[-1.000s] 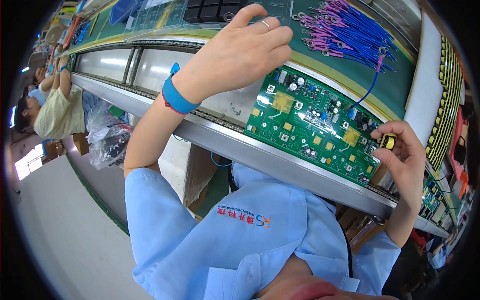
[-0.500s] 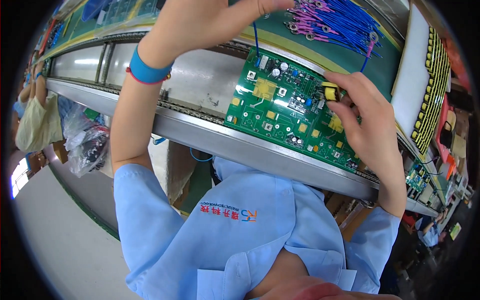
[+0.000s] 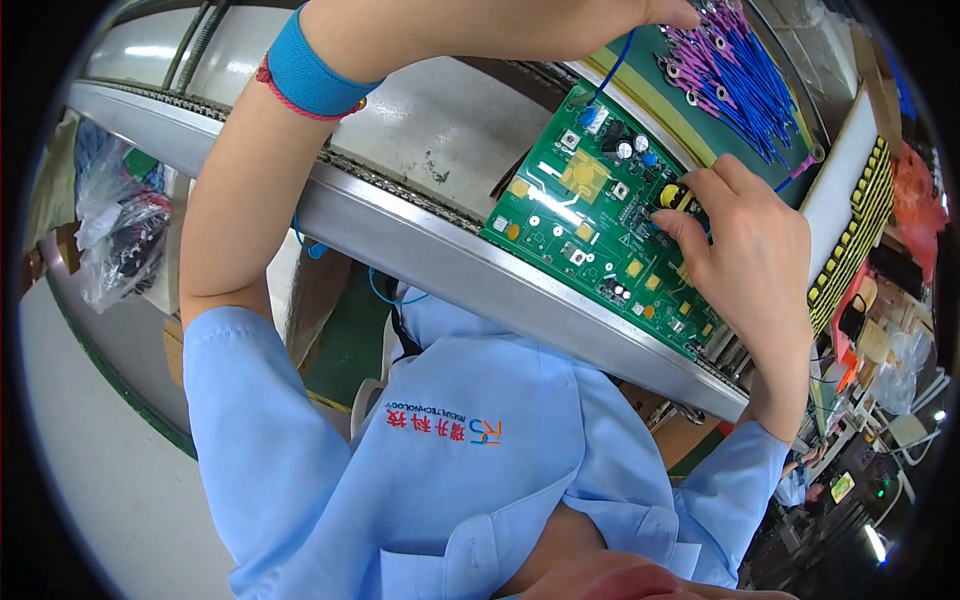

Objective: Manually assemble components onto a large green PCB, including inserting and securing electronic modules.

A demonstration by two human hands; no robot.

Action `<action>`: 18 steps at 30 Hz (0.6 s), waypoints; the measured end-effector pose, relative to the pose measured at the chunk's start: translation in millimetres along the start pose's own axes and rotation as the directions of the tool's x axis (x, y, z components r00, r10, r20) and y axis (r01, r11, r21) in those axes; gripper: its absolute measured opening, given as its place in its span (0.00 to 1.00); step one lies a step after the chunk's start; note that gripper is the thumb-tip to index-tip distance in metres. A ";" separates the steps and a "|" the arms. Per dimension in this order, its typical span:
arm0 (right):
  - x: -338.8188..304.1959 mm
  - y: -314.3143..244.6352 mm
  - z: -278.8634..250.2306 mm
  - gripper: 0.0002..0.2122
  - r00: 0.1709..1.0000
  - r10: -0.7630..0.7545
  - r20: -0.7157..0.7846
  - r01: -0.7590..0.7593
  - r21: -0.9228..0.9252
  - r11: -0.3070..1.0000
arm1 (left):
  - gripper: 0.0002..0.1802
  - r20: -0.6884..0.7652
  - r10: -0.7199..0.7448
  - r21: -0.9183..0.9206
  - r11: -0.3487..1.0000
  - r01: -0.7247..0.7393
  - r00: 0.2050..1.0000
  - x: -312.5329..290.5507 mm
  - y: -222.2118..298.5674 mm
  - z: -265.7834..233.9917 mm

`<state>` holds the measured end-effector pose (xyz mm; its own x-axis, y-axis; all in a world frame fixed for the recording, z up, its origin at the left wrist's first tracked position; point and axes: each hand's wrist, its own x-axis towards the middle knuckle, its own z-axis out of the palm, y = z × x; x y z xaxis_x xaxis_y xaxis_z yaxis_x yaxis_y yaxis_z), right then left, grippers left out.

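My right hand pinches a small transformer, yellow-taped with a black body, between thumb and fingers. It is over the upper right part of a green circuit board; whether it is seated there is hidden by my fingers. The board carries capacitors, metal terminals and yellow tape squares. A blue wire rises from its upper left corner. Stretched across the top is my left hand, its thumb pointing right near blue wires with pink-sleeved ring terminals. Its other fingers are cut off by the upper edge.
Metal conveyor rails run under the board along my front. At the right stands a white sheet beside rows of yellow-and-black transformers. A ring-ended wire sticks out past my right hand. Plastic bags hang at left.
My left hand has shifted right, toward the wire bundle. My right hand still pinches the transformer, which has turned and appears closer to the board. The whole view has shifted somewhat.
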<state>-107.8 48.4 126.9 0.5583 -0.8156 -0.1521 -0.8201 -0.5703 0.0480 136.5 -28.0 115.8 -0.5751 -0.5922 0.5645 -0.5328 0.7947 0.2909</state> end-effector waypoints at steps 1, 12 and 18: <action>2.5 -0.4 -2.1 0.13 1.000 -0.007 0.027 0.008 -0.022 1.000 | 0.13 -0.107 0.151 0.133 0.982 -0.136 0.983 -2.1 -4.4 6.2; 18.3 0.0 -16.6 0.13 0.984 -0.057 0.171 0.068 -0.060 0.996 | 0.14 -0.217 0.333 0.295 0.918 -0.263 0.918 -6.6 -16.1 15.6; 20.5 3.2 -16.8 0.13 0.983 -0.074 0.166 0.076 -0.002 0.997 | 0.13 -0.218 0.318 0.270 0.928 -0.256 0.923 -8.2 -21.2 15.3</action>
<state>-96.9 28.3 140.5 0.5892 -0.7434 -0.3165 -0.7751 -0.6307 0.0382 143.0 -42.0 93.2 -0.5647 -0.2647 0.7817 -0.5151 0.8531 -0.0832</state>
